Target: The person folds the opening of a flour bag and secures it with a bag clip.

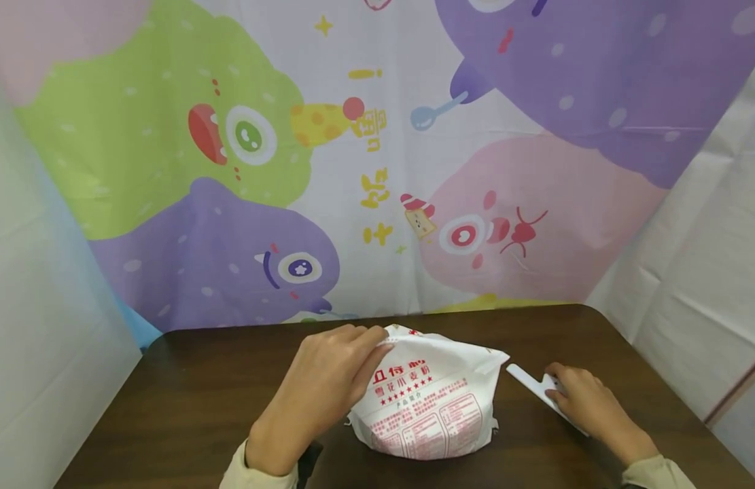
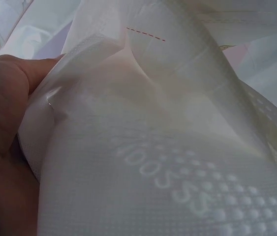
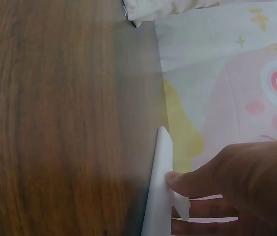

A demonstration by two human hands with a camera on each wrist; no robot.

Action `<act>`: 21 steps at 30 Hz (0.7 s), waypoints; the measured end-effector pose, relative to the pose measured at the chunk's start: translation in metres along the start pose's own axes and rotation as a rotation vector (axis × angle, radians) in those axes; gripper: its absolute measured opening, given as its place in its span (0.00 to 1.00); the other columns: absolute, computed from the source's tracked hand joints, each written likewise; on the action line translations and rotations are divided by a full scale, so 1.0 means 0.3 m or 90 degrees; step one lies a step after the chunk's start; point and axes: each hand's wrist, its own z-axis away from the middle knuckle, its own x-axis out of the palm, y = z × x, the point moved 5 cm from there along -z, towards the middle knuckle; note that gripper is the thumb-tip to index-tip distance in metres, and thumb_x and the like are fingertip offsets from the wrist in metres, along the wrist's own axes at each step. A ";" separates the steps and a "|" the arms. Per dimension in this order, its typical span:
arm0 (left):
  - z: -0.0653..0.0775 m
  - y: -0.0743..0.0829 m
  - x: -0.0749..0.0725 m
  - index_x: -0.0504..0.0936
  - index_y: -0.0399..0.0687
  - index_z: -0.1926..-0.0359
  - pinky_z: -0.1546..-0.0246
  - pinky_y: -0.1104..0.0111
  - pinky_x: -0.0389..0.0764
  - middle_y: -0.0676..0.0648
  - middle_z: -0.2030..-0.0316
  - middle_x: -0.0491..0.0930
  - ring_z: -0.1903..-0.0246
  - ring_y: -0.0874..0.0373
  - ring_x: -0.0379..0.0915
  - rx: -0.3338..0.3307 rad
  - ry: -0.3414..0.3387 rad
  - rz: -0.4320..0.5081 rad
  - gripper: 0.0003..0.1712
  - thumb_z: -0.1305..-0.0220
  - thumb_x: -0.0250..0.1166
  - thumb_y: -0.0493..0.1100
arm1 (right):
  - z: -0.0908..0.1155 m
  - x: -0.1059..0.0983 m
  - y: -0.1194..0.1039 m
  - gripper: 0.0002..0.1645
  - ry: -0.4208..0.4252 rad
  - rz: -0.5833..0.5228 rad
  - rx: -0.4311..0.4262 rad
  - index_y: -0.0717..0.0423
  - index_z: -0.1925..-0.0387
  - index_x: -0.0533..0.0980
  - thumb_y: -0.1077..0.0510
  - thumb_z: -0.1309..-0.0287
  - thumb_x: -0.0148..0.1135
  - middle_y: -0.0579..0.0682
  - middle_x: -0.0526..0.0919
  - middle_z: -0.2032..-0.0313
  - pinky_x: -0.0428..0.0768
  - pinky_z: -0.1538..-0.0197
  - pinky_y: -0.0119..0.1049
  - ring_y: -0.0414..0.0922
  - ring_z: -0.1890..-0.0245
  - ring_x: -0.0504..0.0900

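Note:
A white bag of wheat flour (image 1: 432, 401) with red print stands on the table, its top edge slanting down to the right. My left hand (image 1: 331, 380) pinches the bag's upper left corner. Close up in the left wrist view, the thumb of that hand (image 2: 10, 98) lies along the creased white bag (image 2: 104, 191); its other fingers are hidden. To the right of the bag, my right hand (image 1: 588, 401) holds a long white plastic bag clip (image 1: 533, 384) by its raised tab. In the right wrist view, the thumb presses against the clip (image 3: 160, 191), low over the tabletop.
The dark wooden table (image 1: 206, 387) has rounded back corners. Behind it hangs a cloth backdrop (image 1: 377, 285) with cartoon monsters. White sheets close off the left side (image 1: 41, 305) and the right side (image 1: 689, 272).

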 end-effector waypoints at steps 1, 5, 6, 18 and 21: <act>-0.001 0.000 -0.001 0.80 0.48 0.65 0.80 0.69 0.72 0.57 0.80 0.73 0.80 0.64 0.68 0.000 0.000 0.000 0.04 0.33 0.64 0.42 | 0.000 -0.001 -0.001 0.21 -0.001 -0.001 0.000 0.68 0.54 0.78 0.63 0.49 0.74 0.61 0.85 0.64 0.78 0.73 0.49 0.52 0.69 0.83; -0.001 0.002 -0.004 0.81 0.48 0.64 0.79 0.69 0.72 0.57 0.79 0.75 0.79 0.64 0.69 -0.002 -0.001 0.001 0.04 0.33 0.64 0.42 | 0.003 -0.004 -0.009 0.20 0.001 -0.006 -0.009 0.68 0.56 0.77 0.64 0.50 0.74 0.60 0.84 0.66 0.78 0.74 0.46 0.51 0.70 0.82; -0.001 0.002 -0.004 0.81 0.48 0.64 0.79 0.69 0.73 0.57 0.79 0.75 0.79 0.64 0.70 -0.003 -0.003 0.002 0.04 0.33 0.64 0.42 | 0.005 -0.005 -0.012 0.20 0.004 -0.008 -0.015 0.68 0.57 0.77 0.65 0.50 0.74 0.59 0.84 0.67 0.78 0.74 0.46 0.50 0.71 0.82; 0.000 0.001 -0.005 0.82 0.49 0.65 0.79 0.68 0.73 0.58 0.78 0.76 0.79 0.63 0.71 -0.011 -0.008 0.003 0.04 0.32 0.64 0.43 | 0.018 -0.019 -0.030 0.20 0.033 0.001 -0.047 0.61 0.62 0.74 0.65 0.55 0.76 0.50 0.78 0.70 0.75 0.72 0.41 0.44 0.72 0.76; 0.000 0.000 -0.006 0.82 0.50 0.65 0.79 0.68 0.73 0.58 0.78 0.76 0.79 0.64 0.71 -0.014 -0.011 0.001 0.04 0.32 0.64 0.43 | 0.020 -0.024 -0.033 0.20 0.030 -0.005 -0.053 0.60 0.63 0.74 0.65 0.55 0.77 0.48 0.76 0.70 0.74 0.71 0.39 0.42 0.71 0.74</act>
